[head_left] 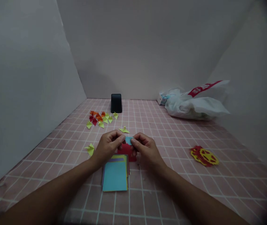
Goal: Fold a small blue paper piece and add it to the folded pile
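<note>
My left hand (108, 144) and my right hand (146, 147) meet over the pink checked cloth (171, 175), fingers pinched together on a small light-blue piece of paper (129, 140) held between them. Just under the hands lies a red paper sheet (126, 150). In front of my wrists sits a stack of coloured square papers (115, 175) with a blue sheet on top. A folded yellow-green paper shape (124, 130) rests just beyond my fingers, and another (90, 149) lies left of my left hand.
A cluster of several folded orange, red and yellow-green pieces (100, 119) lies at the far left. A black phone (116, 103) stands against the back wall. A white plastic bag (194, 103) sits far right. Red and yellow cut-paper pieces (203, 156) lie to the right. Grey panels wall the area.
</note>
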A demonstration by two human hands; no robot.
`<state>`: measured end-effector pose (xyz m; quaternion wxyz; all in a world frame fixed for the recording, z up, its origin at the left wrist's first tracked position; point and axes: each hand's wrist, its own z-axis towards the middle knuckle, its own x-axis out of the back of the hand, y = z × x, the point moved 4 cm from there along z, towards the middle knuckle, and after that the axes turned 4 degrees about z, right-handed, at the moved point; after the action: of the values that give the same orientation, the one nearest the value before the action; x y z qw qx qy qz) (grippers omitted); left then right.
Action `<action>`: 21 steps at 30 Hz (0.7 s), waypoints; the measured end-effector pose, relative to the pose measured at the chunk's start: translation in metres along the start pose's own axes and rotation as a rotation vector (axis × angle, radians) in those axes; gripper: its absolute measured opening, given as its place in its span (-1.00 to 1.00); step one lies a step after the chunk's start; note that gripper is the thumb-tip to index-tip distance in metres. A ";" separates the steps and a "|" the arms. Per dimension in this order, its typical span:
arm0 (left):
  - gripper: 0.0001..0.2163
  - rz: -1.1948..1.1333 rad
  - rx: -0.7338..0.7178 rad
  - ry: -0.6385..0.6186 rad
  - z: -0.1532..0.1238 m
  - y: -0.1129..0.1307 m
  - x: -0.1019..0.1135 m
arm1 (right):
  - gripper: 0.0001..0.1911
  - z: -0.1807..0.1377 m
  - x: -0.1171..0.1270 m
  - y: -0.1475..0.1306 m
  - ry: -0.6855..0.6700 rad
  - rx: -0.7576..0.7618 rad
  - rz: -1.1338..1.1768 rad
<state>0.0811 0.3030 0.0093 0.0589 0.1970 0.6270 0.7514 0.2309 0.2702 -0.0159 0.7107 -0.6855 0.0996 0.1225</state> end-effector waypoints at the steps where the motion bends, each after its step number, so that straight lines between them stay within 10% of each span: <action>1: -0.77 0.002 0.013 -0.014 0.001 -0.001 0.001 | -0.72 0.001 0.001 0.000 -0.003 -0.006 -0.024; 7: -0.74 0.043 0.042 -0.229 0.005 -0.006 -0.002 | -0.72 0.004 0.002 -0.007 -0.080 0.010 -0.188; 21: -0.77 0.072 -0.004 -0.136 0.004 -0.002 -0.002 | -0.75 0.005 0.004 -0.010 -0.072 0.069 -0.315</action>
<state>0.0845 0.3063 0.0076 0.0748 0.2697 0.6127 0.7391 0.2380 0.2751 -0.0081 0.7472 -0.6631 -0.0308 0.0304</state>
